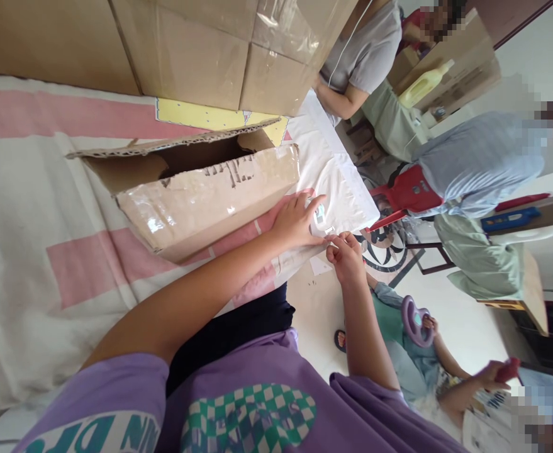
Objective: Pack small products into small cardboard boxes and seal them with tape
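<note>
My left hand [297,221] lies with fingers spread at the edge of the cloth-covered table, thumb reaching toward my right hand. Between its thumb and forefinger shows a small, pale item with a green mark [320,214], perhaps clear plastic; its kind is unclear. My right hand [346,255] is closed in a pinch beside my left thumb, and whatever its fingertips hold is too small to make out. Just above the pinch is a tiny white piece [329,230]. An open cardboard box [219,201] stands beyond my left hand, its flap raised and its front edge torn.
Large taped cartons [186,56] line the far side of the table. A yellow patterned sheet [195,113] lies by them. Other people sit nearby, one on a red chair [415,192], another holding a purple ring-shaped object [413,321]. A yellow bottle [424,85] stands farther back.
</note>
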The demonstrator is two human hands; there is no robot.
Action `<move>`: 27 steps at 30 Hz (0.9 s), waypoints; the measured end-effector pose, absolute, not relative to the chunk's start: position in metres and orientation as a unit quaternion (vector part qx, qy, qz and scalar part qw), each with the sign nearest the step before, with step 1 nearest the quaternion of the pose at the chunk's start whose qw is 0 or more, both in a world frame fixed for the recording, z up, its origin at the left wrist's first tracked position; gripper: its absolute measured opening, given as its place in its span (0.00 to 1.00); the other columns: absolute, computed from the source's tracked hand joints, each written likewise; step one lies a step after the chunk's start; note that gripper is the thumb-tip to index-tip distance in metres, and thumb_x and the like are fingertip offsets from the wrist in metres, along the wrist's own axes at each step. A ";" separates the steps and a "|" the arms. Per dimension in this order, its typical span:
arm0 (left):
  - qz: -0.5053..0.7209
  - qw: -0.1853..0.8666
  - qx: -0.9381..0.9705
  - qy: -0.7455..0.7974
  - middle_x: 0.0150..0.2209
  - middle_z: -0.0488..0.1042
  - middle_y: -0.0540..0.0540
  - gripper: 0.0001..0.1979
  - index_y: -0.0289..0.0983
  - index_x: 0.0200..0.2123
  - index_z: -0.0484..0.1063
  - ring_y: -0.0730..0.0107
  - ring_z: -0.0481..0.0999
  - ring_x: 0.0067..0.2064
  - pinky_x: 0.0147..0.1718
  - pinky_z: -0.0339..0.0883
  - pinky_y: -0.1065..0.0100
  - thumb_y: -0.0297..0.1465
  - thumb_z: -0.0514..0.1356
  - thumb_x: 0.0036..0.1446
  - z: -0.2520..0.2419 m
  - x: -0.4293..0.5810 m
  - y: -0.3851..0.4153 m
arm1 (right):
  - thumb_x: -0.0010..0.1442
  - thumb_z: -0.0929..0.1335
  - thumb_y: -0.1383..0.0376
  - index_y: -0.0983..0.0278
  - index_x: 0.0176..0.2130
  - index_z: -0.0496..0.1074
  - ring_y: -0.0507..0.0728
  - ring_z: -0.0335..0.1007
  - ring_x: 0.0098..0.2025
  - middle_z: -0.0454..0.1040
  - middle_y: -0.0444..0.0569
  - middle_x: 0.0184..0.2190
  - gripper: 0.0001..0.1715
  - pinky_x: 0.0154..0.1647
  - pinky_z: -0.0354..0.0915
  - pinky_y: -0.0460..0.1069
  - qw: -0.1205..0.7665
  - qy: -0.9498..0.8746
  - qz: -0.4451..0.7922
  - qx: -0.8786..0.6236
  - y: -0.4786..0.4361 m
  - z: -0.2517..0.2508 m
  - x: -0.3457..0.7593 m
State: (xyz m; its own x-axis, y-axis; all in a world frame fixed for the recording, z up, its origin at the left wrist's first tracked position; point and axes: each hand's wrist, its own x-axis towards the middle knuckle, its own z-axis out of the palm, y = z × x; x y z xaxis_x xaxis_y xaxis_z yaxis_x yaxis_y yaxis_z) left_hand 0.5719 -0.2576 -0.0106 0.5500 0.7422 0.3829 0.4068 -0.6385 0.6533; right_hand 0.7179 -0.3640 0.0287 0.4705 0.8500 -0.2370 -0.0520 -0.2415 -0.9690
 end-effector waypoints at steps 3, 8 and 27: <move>0.328 0.254 0.844 0.340 0.70 0.57 0.31 0.54 0.39 0.70 0.54 0.41 0.61 0.69 0.64 0.61 0.50 0.48 0.74 0.46 -0.011 0.572 -0.257 | 0.45 0.79 0.60 0.58 0.31 0.56 0.44 0.53 0.15 0.76 0.38 0.29 0.29 0.17 0.43 0.46 0.540 -0.297 0.419 -0.667 -0.363 0.030 0.717; 0.323 0.260 0.843 0.343 0.69 0.58 0.32 0.54 0.41 0.70 0.55 0.40 0.62 0.68 0.63 0.61 0.49 0.47 0.75 0.44 -0.009 0.571 -0.257 | 0.45 0.79 0.57 0.58 0.32 0.55 0.44 0.52 0.15 0.78 0.38 0.30 0.30 0.17 0.45 0.46 0.531 -0.312 0.427 -0.662 -0.361 0.031 0.721; 0.322 0.266 0.841 0.344 0.70 0.57 0.33 0.52 0.41 0.70 0.55 0.40 0.60 0.69 0.64 0.60 0.48 0.44 0.75 0.45 -0.008 0.570 -0.258 | 0.51 0.79 0.61 0.58 0.30 0.56 0.46 0.47 0.19 0.57 0.34 0.22 0.28 0.23 0.49 0.46 0.542 -0.401 0.442 -0.591 -0.353 0.022 0.727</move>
State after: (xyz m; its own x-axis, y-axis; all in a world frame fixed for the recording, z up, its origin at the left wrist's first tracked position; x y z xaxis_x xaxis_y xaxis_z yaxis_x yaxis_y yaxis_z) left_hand 0.5704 -0.2584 -0.0085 0.5566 0.7498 0.3578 0.4072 -0.6216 0.6692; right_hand 0.7271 -0.3526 0.0218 0.2871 0.9539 -0.0881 -0.0047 -0.0906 -0.9959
